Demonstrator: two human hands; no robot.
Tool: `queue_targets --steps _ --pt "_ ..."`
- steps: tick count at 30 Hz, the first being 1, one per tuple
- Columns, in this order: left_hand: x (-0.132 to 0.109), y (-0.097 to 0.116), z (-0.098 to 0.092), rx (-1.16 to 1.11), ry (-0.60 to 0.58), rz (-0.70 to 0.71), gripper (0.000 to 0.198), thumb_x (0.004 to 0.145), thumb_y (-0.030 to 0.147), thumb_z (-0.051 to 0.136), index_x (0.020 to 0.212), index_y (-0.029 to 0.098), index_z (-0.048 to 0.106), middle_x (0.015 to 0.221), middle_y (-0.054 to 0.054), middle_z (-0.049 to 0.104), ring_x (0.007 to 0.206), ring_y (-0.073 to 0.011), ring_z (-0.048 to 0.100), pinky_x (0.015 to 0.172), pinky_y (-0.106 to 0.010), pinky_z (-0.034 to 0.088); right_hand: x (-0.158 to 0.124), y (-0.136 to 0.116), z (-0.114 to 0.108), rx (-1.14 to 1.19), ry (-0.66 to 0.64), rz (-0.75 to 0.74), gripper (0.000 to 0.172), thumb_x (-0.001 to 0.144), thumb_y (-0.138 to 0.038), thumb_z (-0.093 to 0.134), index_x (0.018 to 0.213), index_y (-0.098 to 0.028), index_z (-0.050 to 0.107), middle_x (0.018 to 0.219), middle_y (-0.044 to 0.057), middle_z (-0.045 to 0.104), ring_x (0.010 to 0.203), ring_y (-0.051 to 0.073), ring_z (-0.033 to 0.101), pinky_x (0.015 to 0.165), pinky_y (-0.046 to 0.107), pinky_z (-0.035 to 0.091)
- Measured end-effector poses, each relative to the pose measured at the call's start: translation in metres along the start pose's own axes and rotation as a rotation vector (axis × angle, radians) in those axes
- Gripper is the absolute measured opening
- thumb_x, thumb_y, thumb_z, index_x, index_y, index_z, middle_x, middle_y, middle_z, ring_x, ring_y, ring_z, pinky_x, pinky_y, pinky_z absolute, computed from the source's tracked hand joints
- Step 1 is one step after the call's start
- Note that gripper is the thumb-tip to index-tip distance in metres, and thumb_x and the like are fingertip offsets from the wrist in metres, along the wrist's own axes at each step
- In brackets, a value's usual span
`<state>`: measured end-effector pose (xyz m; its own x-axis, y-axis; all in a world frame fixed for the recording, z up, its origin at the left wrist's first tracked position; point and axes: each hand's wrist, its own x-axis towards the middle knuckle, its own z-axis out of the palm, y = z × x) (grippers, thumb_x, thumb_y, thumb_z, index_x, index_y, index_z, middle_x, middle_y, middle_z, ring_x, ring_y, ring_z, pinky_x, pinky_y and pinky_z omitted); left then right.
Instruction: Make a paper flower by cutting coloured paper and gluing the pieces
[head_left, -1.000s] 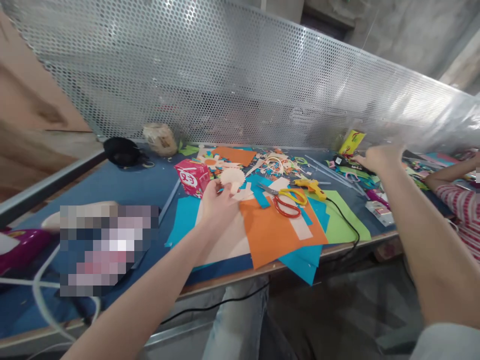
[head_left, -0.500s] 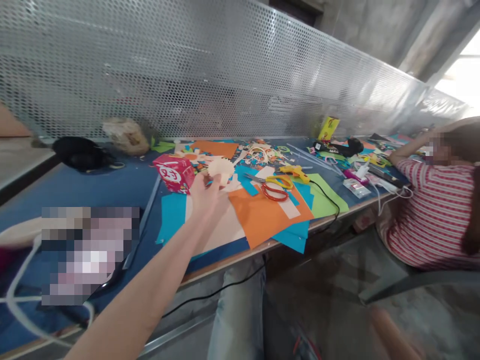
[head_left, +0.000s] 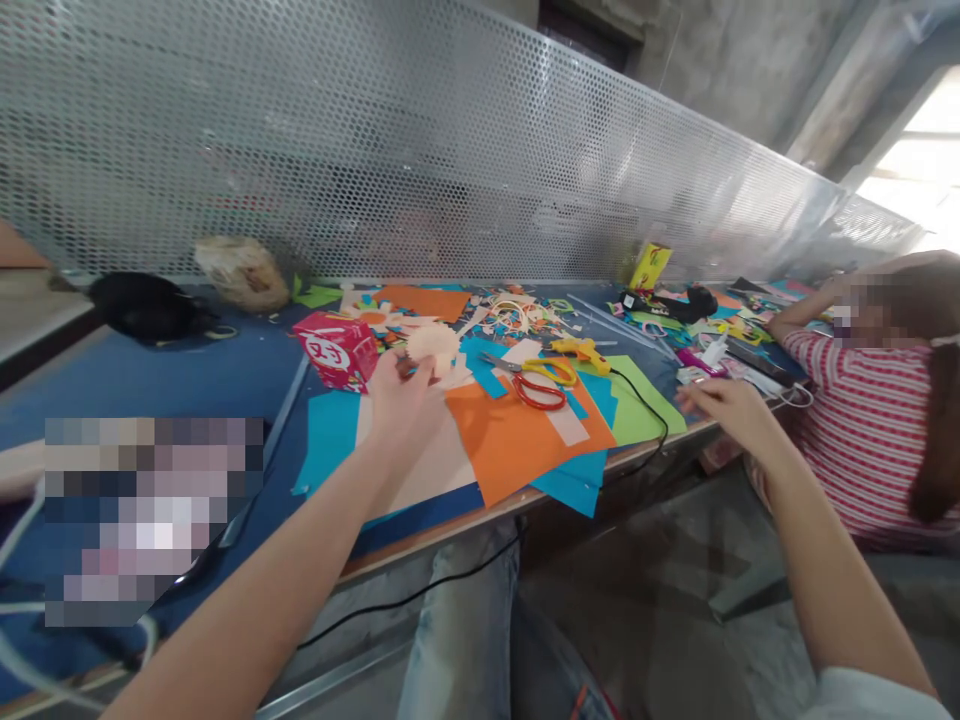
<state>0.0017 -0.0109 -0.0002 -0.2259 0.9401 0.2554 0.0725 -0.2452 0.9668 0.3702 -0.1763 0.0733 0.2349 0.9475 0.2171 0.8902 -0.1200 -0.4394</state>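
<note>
My left hand [head_left: 405,395] pinches a pale cream paper piece with a scalloped edge [head_left: 433,346], lifted over the paper sheets. A red box [head_left: 337,350] with white lettering stands just left of it. My right hand [head_left: 726,408] hangs near the table's front edge, its fingers loosely bent and apart, with nothing plain to see in them. Between the hands lie red and yellow handled scissors [head_left: 541,385] and a yellow glue gun [head_left: 583,352] with a black cord. Beneath these are an orange sheet [head_left: 517,440], a cream sheet [head_left: 424,465], blue sheets [head_left: 577,488] and a green sheet [head_left: 637,400].
Paper scraps [head_left: 517,312] litter the back of the blue table. Behind it rises a perforated metal screen [head_left: 337,130]. A person in a striped shirt [head_left: 870,430] sits at right. A black pouch [head_left: 146,305] and a plastic bag [head_left: 241,275] lie back left.
My right hand has risen from the blurred lower right to the table's front edge. My left hand still holds the scalloped paper piece; the view has shifted slightly.
</note>
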Motion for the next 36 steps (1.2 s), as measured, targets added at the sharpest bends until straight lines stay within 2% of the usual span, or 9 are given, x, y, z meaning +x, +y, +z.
queue_targets --steps 3,5,9,13,16,21,25,30,36 --pt "0.000 0.000 0.001 -0.036 -0.021 -0.040 0.019 0.070 0.025 0.057 0.087 0.017 0.052 0.079 -0.004 0.064 0.069 -0.0161 0.063 0.068 -0.031 0.051 0.049 -0.017 0.030 -0.049 0.104 -0.055 0.029 0.069 -0.031 0.059 0.094 -0.015 0.061 0.094 0.008 0.066 0.070 0.017 0.063 0.066 0.029 0.049" --pt "0.001 -0.001 0.002 -0.102 -0.048 -0.082 0.021 0.068 0.026 0.058 0.086 0.017 0.052 0.080 -0.004 0.064 0.068 -0.0153 0.062 0.069 -0.032 0.052 0.080 -0.023 0.052 -0.144 0.088 -0.059 0.024 0.074 -0.027 0.055 0.094 -0.016 0.061 0.099 0.009 0.066 0.081 0.017 0.062 0.076 0.029 0.047" --pt "0.004 -0.003 0.004 -0.264 -0.076 -0.153 0.023 0.063 0.027 0.063 0.080 0.016 0.052 0.078 -0.003 0.062 0.068 -0.0142 0.062 0.070 -0.033 0.053 0.128 -0.036 0.077 -0.272 -0.023 0.105 0.033 0.081 -0.041 0.045 0.092 -0.016 0.064 0.098 0.011 0.066 0.094 0.021 0.060 0.081 0.028 0.044" --pt "0.003 0.000 0.006 -0.333 -0.074 -0.203 0.025 0.060 0.028 0.067 0.074 0.016 0.051 0.073 0.000 0.059 0.067 -0.0128 0.061 0.068 -0.031 0.053 0.151 -0.054 0.095 -0.370 -0.180 0.289 0.054 0.070 -0.057 0.054 0.097 -0.011 0.065 0.100 0.020 0.064 0.097 0.032 0.059 0.078 0.039 0.045" --pt "-0.001 0.005 0.006 -0.358 -0.076 -0.227 0.027 0.059 0.030 0.068 0.075 0.016 0.052 0.074 -0.001 0.060 0.066 -0.0119 0.061 0.065 -0.027 0.051 0.152 -0.066 0.108 -0.451 -0.229 0.384 0.061 0.065 -0.056 0.059 0.111 -0.016 0.059 0.115 0.018 0.058 0.105 0.033 0.055 0.082 0.043 0.044" --pt "-0.004 0.008 0.006 -0.430 -0.127 -0.260 0.033 0.057 0.029 0.072 0.081 0.016 0.053 0.069 0.000 0.063 0.062 -0.0111 0.061 0.065 -0.026 0.050 0.144 -0.076 0.115 -0.423 -0.132 0.413 0.056 0.068 -0.047 0.058 0.113 -0.014 0.056 0.115 0.020 0.055 0.103 0.033 0.056 0.080 0.041 0.046" --pt "-0.005 0.008 0.006 -0.415 -0.142 -0.270 0.037 0.054 0.029 0.074 0.083 0.016 0.055 0.065 0.001 0.063 0.058 -0.0109 0.060 0.065 -0.026 0.050 0.132 -0.080 0.100 -0.290 0.113 0.356 0.064 0.068 -0.051 0.054 0.113 -0.007 0.050 0.110 0.026 0.054 0.097 0.036 0.058 0.076 0.045 0.047" --pt "-0.006 0.010 0.008 -0.275 -0.154 -0.126 0.026 0.056 0.034 0.071 0.068 0.016 0.057 0.060 0.002 0.060 0.057 -0.0121 0.059 0.059 -0.024 0.049 0.107 -0.100 0.088 -0.199 0.492 0.115 0.057 0.067 -0.046 0.055 0.111 -0.010 0.044 0.107 0.022 0.052 0.096 0.036 0.056 0.072 0.044 0.046" --pt "-0.004 0.010 0.008 -0.190 -0.065 -0.038 0.029 0.061 0.034 0.067 0.054 0.018 0.044 0.051 0.006 0.048 0.056 -0.0121 0.058 0.054 -0.023 0.047 0.102 -0.137 0.115 -0.179 0.600 -0.290 0.044 0.072 -0.045 0.050 0.102 -0.015 0.041 0.083 0.012 0.057 0.080 0.029 0.059 0.067 0.037 0.046"
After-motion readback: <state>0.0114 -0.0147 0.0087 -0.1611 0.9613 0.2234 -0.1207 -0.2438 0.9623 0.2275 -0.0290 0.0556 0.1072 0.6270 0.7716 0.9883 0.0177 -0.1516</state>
